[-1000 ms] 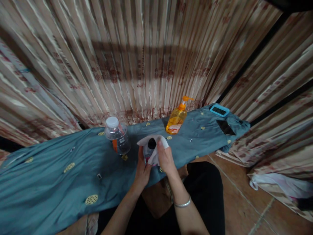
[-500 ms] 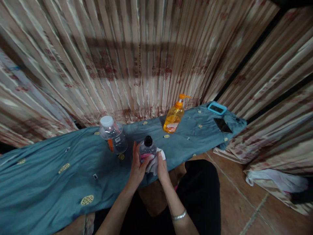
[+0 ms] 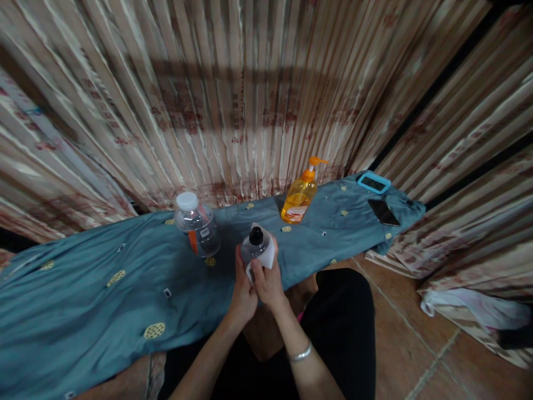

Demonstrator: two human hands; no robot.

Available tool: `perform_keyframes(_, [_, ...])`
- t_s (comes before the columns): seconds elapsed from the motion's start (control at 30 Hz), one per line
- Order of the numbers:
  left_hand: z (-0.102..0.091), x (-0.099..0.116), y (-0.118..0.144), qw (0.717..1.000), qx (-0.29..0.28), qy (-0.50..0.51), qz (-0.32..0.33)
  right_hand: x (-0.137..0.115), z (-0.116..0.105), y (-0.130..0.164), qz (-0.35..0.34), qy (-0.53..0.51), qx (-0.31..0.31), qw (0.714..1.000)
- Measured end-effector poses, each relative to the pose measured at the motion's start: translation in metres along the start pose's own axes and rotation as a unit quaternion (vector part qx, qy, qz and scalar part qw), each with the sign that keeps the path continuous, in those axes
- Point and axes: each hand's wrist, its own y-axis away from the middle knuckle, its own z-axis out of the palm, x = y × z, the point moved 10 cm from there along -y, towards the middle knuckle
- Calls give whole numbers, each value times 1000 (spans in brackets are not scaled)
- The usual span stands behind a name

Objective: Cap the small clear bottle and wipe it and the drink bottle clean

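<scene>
A small clear bottle with a black cap (image 3: 255,243) stands upright at the near edge of a table covered in blue cloth (image 3: 104,289). My left hand (image 3: 244,289) grips the bottle's lower left side. My right hand (image 3: 266,280) presses a white cloth (image 3: 268,255) against the bottle's front and right side. The lower part of the bottle is hidden by both hands.
A larger clear bottle with a white cap (image 3: 196,225) stands to the left. Behind sits an orange pump dispenser (image 3: 300,193). A blue-framed device (image 3: 373,181) and a black phone (image 3: 383,211) lie at the right end. Striped curtains surround the table; tiled floor lies right.
The white cloth went from covering the cap down to the bottle's lower side, then up around its right side. My right hand shifted leftward across the bottle's front.
</scene>
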Motion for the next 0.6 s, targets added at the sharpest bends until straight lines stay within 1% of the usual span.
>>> perform_keyframes(0.07, [-3, -1, 6, 1000, -10, -20, -8, 32, 4, 11, 67, -30, -18, 997])
perform_keyframes(0.1, [-4, -2, 10, 999, -18, -24, -11, 42, 5, 16, 95, -42, -24, 994])
perform_keyframes(0.17, [-4, -4, 16, 999, -32, -31, -15, 51, 3, 23, 130, -62, -24, 989])
perform_keyframes(0.2, [-4, -5, 18, 999, -37, -32, -17, 49, 1, 23, 133, -70, -20, 988])
perform_keyframes(0.27, [-4, -6, 21, 999, -41, -31, -17, 30, -3, 19, 113, -76, -13, 991])
perform_keyframes(0.4, [-2, -1, 24, 998, -54, -28, -3, -28, -11, 1, 5, -60, -3, 998])
perform_keyframes(0.47, [0, 0, 24, 998, -61, -29, 1, -43, -10, -4, -42, -33, 5, 999])
perform_keyframes(0.5, [0, 0, 24, 998, -59, -28, 0, -43, -9, -5, -50, -21, 11, 998])
perform_keyframes(0.53, [-1, -1, 24, 998, -54, -28, -3, -35, -6, -5, -42, -16, 17, 999])
perform_keyframes(0.6, [-4, -5, 24, 999, -40, -25, -14, -8, -1, 1, 7, -27, 26, 999])
